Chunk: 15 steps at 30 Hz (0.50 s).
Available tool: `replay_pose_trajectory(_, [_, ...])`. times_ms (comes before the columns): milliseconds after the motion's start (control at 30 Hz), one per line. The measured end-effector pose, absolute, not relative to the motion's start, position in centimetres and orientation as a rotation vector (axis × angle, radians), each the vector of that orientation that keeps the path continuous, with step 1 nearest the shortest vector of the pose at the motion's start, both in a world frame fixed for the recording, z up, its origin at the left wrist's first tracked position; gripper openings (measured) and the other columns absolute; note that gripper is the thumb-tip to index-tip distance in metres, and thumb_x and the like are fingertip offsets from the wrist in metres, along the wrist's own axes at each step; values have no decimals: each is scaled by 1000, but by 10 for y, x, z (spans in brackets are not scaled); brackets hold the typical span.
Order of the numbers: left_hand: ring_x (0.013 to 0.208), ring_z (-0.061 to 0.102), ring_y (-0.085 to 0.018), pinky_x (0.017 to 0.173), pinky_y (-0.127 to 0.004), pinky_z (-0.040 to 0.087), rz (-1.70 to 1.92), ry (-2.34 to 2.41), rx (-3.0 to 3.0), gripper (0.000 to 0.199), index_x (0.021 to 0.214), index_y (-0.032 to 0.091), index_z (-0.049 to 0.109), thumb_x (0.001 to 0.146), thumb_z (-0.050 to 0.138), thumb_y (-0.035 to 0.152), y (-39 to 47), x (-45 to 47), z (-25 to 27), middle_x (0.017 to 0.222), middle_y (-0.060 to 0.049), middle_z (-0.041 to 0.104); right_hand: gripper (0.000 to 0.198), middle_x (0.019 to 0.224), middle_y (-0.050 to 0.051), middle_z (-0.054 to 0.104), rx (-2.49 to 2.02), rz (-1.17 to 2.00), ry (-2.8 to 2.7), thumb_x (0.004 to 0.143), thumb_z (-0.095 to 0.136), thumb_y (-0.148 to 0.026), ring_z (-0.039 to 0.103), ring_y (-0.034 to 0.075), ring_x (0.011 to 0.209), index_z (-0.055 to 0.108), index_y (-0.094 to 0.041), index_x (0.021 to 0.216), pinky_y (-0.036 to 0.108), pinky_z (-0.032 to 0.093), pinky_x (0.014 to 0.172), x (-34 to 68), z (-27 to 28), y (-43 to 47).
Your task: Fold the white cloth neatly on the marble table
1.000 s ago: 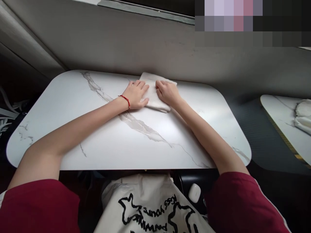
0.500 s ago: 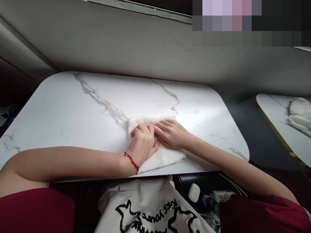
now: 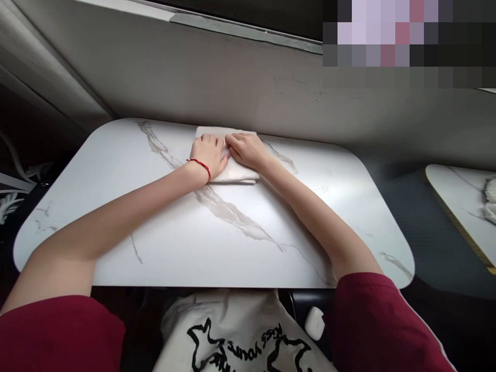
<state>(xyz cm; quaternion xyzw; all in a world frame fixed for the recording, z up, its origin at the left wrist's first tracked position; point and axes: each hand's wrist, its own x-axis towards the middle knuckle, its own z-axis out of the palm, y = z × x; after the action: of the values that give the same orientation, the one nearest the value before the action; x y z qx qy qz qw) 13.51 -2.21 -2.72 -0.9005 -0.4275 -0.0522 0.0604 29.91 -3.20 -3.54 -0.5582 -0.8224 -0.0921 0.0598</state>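
A folded white fluffy cloth (image 3: 237, 173) lies on the white marble-patterned table (image 3: 174, 253), close to its far edge. My left hand (image 3: 208, 156), with a red cord bracelet (image 3: 201, 166) at the wrist, presses on the left part of the cloth with bent fingers gripping it. Beside it, my right hand (image 3: 248, 150) holds the cloth with curled fingers, its knuckles turned toward the left hand. The two hands nearly meet at the thumbs. Parts of the cloth under both palms are hidden.
A grey wall panel (image 3: 232, 82) rises behind the table. At right stands a second marble-patterned table (image 3: 461, 201) with a white fluffy item (image 3: 491, 199) at the frame edge. Below the near edge are a printed pale fabric (image 3: 232, 330) and a small white case (image 3: 314, 323).
Both hands have moved the cloth away from me, from the near edge to the far side of the table. My arms are stretched out further, and the view has shifted slightly.
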Motion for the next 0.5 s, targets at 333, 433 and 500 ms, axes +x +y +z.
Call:
replay_pose_trajectory(333, [119, 53, -43, 94, -52, 37, -152, -1316, -2673, 53, 126, 4, 57, 92, 40, 41, -8, 119, -23, 124, -25, 64, 35, 113, 20, 68, -1934, -187, -2299, 98, 32, -13, 58, 30, 100, 59, -8, 120, 35, 33, 78, 261, -33, -29])
replay_pose_trajectory(433, [111, 57, -40, 89, -49, 42, -5, -1273, -2621, 49, 118, 6, 61, 91, 39, 40, -40, 92, -14, 114, -24, 68, 34, 110, 20, 68, -1832, -146, -2343, 97, 35, -13, 57, 30, 99, 60, -8, 120, 37, 35, 80, 234, -36, -62])
replay_pose_trajectory(500, [104, 60, -38, 85, -47, 45, 59, -1218, -2630, 47, 112, 6, 64, 90, 40, 40, -68, 66, -10, 106, -24, 68, 32, 108, 19, 68, -1720, -128, -2374, 98, 37, -14, 56, 31, 97, 62, -10, 118, 39, 37, 81, 213, -40, -92])
